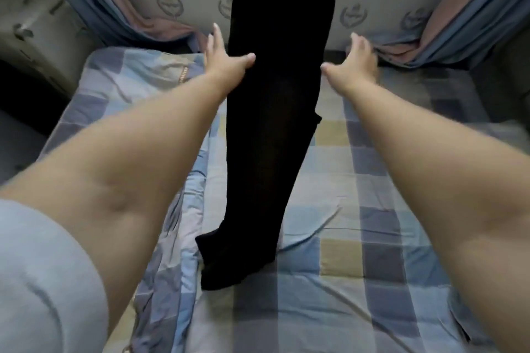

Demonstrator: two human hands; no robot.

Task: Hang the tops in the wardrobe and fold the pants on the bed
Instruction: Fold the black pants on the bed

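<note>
- Head view: long black pants [275, 112], soft dark fabric, laid lengthwise down the middle of the bed [372, 223], which has a blue, grey and beige checked cover. Waist end runs toward the pale mattress edge [381, 6] at the far side and out of the top of the frame; hem end lies nearest the camera.
- Left hand [226, 61]: fingers straight and spread, thumb lying on the left edge of the pants, gripping nothing.
- Right hand [354, 66]: fingers relaxed and extended, just beside the right edge of the pants. Cannot tell whether the thumb tip touches the fabric. Holds nothing.
- Risk: legs look stacked but not square. A flap sticks out on the right edge mid-length, and the hems are skewed and curled. Folding now would likely lock in a crooked fold.
- Risk: checked cover is wrinkled under the hem end, so smoothing strokes could drag the pants off line.
- Look of the pants: matte, near featureless in this light, tapering toward the hems. Seams too dark to make out.
- Blue and pink curtains [459, 23] bunch at both far corners.
</note>
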